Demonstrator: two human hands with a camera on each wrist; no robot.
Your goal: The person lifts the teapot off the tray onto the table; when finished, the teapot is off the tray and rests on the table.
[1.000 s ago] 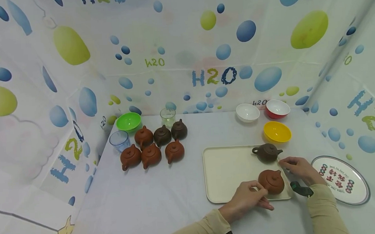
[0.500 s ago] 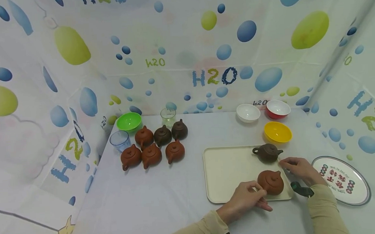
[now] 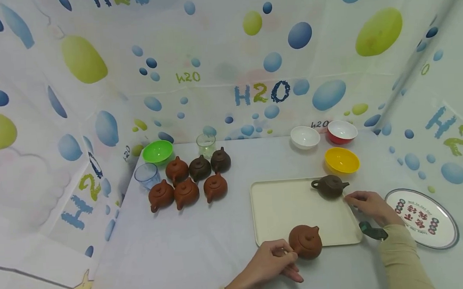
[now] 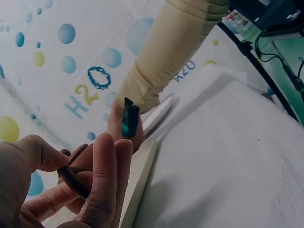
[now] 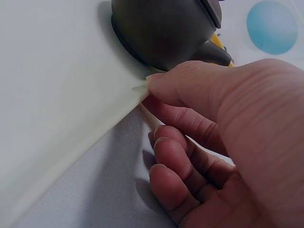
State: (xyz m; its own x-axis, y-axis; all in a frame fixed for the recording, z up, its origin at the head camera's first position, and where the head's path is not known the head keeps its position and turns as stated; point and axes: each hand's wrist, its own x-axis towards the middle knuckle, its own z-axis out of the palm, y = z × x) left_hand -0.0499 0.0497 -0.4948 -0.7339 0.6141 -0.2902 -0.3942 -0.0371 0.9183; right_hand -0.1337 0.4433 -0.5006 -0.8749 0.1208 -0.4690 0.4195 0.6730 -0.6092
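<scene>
In the head view my left hand point(image 3: 269, 264) pinches the handle of a reddish-brown clay teapot point(image 3: 308, 243), which overlaps the front rim of a cream tray point(image 3: 290, 211). The left wrist view shows the curved handle point(image 4: 73, 182) between thumb and fingers; those fingers hide much of the pot's body. My right hand point(image 3: 373, 207) pinches the tray's right rim point(image 5: 102, 133) between thumb and forefinger, its other fingers curled below. Beside that thumb a dark brown teapot point(image 5: 161, 28) stands on the tray's far right corner, its spout pointing right.
Several brown teapots point(image 3: 186, 192) stand at the left, near a green bowl point(image 3: 158, 152), a blue glass point(image 3: 147, 176) and a clear glass point(image 3: 206, 145). White point(image 3: 305, 137), red point(image 3: 341, 132) and yellow point(image 3: 341, 160) bowls sit behind the tray; an oval plate point(image 3: 422, 218) lies to its right.
My left hand has carried the reddish-brown teapot left and nearer to me, from the tray's front right corner to over its front rim. The right hand keeps its hold on the tray.
</scene>
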